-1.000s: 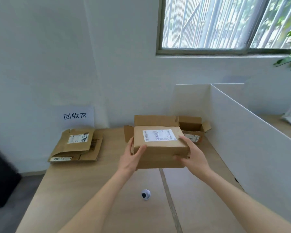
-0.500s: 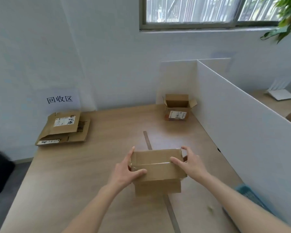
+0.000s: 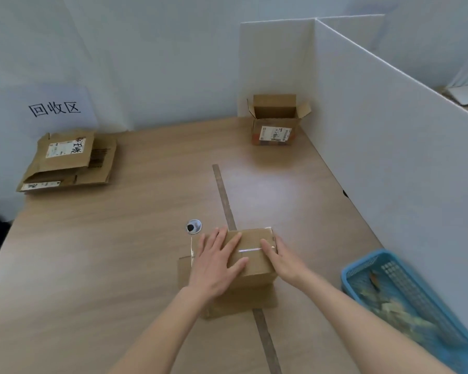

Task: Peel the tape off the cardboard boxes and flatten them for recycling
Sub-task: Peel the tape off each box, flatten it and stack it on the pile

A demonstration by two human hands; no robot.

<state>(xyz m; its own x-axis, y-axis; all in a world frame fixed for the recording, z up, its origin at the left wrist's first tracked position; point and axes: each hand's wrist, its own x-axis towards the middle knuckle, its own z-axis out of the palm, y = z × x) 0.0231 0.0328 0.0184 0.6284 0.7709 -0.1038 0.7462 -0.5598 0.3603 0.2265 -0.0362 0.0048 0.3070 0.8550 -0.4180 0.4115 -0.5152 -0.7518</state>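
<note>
On one wooden desk [image 3: 106, 252]: one stack of flattened boxes [image 3: 68, 160] far left, one open box [image 3: 276, 122] at back, one taped box [image 3: 250, 255] near centre under two hands, left hand [image 3: 216, 263] flat with fingers spread, right hand [image 3: 280, 256] fingers extended.

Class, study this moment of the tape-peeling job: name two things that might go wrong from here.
The clear tape lies flat along the box seam; with both hands resting on top, picking up an edge may prove fiddly and the strip could tear. The box sits on the smooth desk, so pulling might slide it toward the blue basket.
</note>
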